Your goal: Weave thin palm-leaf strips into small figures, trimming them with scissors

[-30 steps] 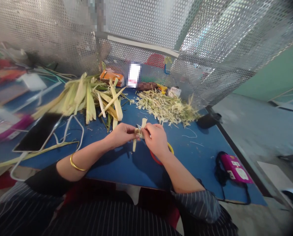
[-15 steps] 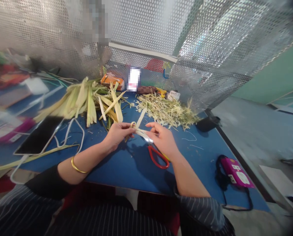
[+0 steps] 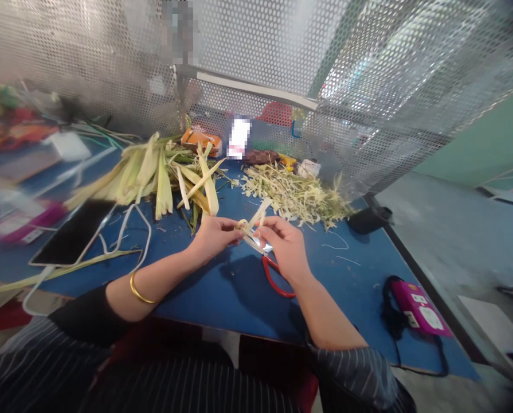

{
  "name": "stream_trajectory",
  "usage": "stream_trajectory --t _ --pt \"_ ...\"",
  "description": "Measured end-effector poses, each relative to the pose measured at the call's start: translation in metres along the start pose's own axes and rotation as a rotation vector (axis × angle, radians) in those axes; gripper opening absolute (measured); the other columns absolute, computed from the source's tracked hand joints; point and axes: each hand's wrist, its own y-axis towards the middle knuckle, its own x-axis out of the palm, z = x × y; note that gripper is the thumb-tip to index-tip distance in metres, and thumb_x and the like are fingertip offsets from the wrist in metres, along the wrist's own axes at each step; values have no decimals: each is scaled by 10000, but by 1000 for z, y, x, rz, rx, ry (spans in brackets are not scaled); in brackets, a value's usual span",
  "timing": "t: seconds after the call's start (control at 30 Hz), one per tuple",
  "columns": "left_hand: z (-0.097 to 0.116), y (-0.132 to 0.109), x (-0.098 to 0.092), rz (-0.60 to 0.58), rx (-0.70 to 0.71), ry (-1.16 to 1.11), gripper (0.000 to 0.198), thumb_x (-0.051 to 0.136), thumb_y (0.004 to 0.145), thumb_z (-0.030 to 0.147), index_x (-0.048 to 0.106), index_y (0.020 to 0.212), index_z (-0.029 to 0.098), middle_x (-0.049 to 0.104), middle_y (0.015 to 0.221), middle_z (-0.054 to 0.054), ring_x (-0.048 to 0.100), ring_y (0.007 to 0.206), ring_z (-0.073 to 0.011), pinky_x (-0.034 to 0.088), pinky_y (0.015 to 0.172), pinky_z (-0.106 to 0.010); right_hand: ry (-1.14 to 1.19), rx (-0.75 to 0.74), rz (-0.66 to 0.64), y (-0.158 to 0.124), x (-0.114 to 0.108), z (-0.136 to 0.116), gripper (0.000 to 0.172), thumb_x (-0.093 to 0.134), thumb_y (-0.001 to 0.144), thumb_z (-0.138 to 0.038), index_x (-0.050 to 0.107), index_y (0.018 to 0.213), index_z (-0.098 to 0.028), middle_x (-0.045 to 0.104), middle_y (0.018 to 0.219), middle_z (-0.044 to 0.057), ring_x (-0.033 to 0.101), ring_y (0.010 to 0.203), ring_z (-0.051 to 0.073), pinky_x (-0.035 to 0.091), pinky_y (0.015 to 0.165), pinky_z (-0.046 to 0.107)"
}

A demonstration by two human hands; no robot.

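My left hand [image 3: 216,235] pinches one end of some pale dried husk strips [image 3: 259,213], where they look looped or knotted. Across from it, my right hand [image 3: 285,242] has its thumb and fingers closed on a strip of the same husk. Both hands are raised a little above the blue table [image 3: 239,292], close together. Red-handled scissors [image 3: 275,281] lie under the right hand, their handle partly covered by it. Behind the left hand is a heap of long husk leaves [image 3: 153,172]. A pile of shredded husk scraps [image 3: 297,192] lies behind the right hand.
To the left lie a dark-screened tablet [image 3: 73,232] and a white cable [image 3: 142,229]. A black cup [image 3: 368,219] lies near the right edge, with a magenta box [image 3: 423,310] and black strap closer. A lit phone [image 3: 239,137] stands before the perforated metal screen [image 3: 256,51].
My right hand has closed its fingers, which were more spread, onto a husk strip. The upright strip now leans further right. The view has shifted slightly.
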Motion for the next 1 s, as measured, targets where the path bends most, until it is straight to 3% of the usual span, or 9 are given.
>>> stream_trajectory --t 0.23,0.4,0.5,0.63,0.8,0.9,1.0 --pt "-9 2 -2 34 123 160 269 640 709 323 727 867 124 640 625 -32 532 542 -110 387 521 -230 -389 -43 35 -6 3 3 108 563 775 -266 603 712 -188 602 655 -20 514 577 101 400 572 228" --pt "-10 0 -2 47 195 294 269 599 733 347 736 865 157 636 600 -22 528 541 -128 372 533 -239 -462 -70 52 -6 9 7 102 552 781 -264 593 715 -197 620 682 -10 541 599 114 417 600 241" --pt "-8 -4 1 39 231 378 249 579 743 332 744 849 179 651 613 -19 538 563 -140 367 542 -236 -395 -53 64 -5 11 10 114 553 796 -310 582 834 -207 633 705 -3 575 590 123 446 609 253" --pt "-4 -9 5 -13 298 498 202 552 748 253 747 745 200 682 663 -25 565 637 -159 372 594 -232 -349 -31 22 -4 11 11 234 501 836 -315 552 1038 -210 612 646 -16 602 568 133 465 634 266" --pt "-2 -9 4 -109 401 661 222 512 767 226 732 747 211 665 654 -14 548 599 -140 325 566 -228 -388 68 -46 -1 7 9 168 519 808 -333 609 752 -203 573 562 -24 530 461 111 417 526 249" --pt "-3 -8 3 -190 369 677 215 504 764 230 695 678 183 616 580 -4 510 542 -123 300 532 -225 -357 113 -53 1 6 7 118 544 775 -295 564 709 -200 516 517 -47 469 432 97 382 483 235" --pt "-6 -7 4 -301 315 570 198 494 751 212 679 692 173 618 597 -1 514 542 -119 325 538 -216 -357 47 17 2 5 8 126 499 807 -296 514 722 -204 518 543 -47 490 484 97 390 518 230"
